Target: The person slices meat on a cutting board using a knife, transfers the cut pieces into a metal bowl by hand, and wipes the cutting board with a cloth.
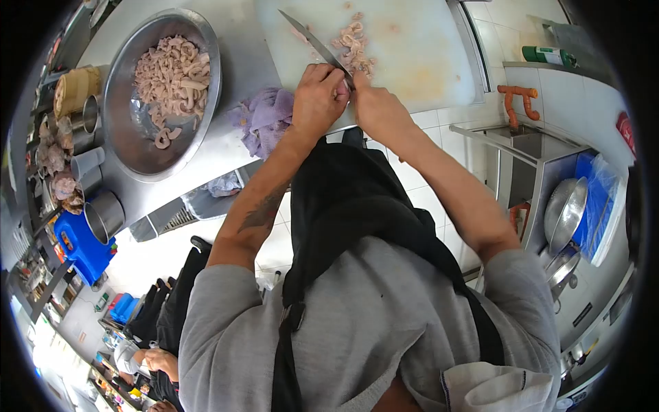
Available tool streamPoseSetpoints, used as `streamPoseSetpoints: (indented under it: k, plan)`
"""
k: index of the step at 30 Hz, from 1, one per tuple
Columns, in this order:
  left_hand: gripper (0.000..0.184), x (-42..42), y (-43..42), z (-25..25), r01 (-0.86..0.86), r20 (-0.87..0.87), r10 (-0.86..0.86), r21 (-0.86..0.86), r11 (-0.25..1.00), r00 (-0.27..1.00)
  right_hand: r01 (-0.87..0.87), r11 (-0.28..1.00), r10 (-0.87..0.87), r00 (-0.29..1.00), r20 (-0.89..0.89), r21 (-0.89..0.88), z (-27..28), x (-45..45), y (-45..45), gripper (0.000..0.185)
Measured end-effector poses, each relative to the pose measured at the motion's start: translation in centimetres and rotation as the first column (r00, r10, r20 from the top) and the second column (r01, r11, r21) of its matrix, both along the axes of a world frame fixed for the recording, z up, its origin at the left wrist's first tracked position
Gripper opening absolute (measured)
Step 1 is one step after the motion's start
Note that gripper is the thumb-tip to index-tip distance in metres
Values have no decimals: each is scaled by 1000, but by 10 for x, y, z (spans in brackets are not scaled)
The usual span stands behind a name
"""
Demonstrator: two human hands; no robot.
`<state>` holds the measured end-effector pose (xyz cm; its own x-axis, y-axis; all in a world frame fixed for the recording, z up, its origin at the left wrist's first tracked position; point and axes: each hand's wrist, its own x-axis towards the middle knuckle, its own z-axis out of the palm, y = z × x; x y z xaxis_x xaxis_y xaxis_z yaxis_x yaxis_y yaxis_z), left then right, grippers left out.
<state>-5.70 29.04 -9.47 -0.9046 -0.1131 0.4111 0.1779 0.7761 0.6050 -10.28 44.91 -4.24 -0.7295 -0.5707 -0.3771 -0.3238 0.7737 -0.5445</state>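
Note:
My right hand [379,111] is closed at the handle end of a long kitchen knife [314,44]. Its blade points up and to the left over a white cutting board [425,41]. Right beside it, my left hand [320,99] is curled into a fist against the knife's near end; what its fingers hold is hidden. Just beyond both hands lies a small heap of pale pink, squid-like strips [353,42] on the board. A crumpled purple cloth [266,122] rests left of my left hand.
A large steel bowl [214,75] with many cut pale strips [171,75] stands left on the steel counter [240,41]. Steel pots [104,214] and a blue jug [81,244] are further left. On the right are a sink [528,144] and colanders [567,209]. Another person [159,360] is lower left.

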Motion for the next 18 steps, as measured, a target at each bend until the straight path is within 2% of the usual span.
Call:
streamPoseSetpoints:
  k: [3,5,6,8,9,11,12,13,14,15,17,18]
  plan:
    - [16,0,5,-2,13,-36,-14,-27,1000,999,-29,998,22,993,-114,-57,2,-12,1,39]
    - [18,1,3,2,41,-15,-42,-85,996,999,34,998,-23,984,176,-61,25,-30,-5,29]
    - [18,4,4,9,50,-26,-53,-105,993,998,44,996,-30,986,164,-81,35,-36,-2,29]
    - [21,14,5,20,8,37,-11,91,996,999,55,995,-41,988,152,-89,53,-48,9,29]
    - [21,19,3,24,9,44,-13,89,996,999,57,994,-42,986,159,-90,67,-45,21,29]
    - [23,25,-6,36,-123,29,121,121,985,992,101,995,-98,989,111,-22,98,-32,50,28]
    - [25,25,-10,38,-98,17,98,-1,995,995,92,996,-89,991,101,-17,94,-25,64,28]
    - [25,23,-12,36,-105,14,105,5,994,994,59,998,-60,998,-24,-35,82,-14,77,26]
    - [25,19,-15,31,-30,83,29,11,999,996,27,998,-34,989,-147,-49,77,-3,84,24]
    - [25,18,-16,27,47,155,-50,25,999,987,24,999,-30,989,-144,-42,81,9,84,24]
    - [23,19,-14,24,11,146,-18,49,999,989,-5,993,11,999,-50,114,91,32,80,20]
    - [22,18,-13,24,-22,133,13,66,998,991,-9,992,15,999,-48,122,96,39,79,20]
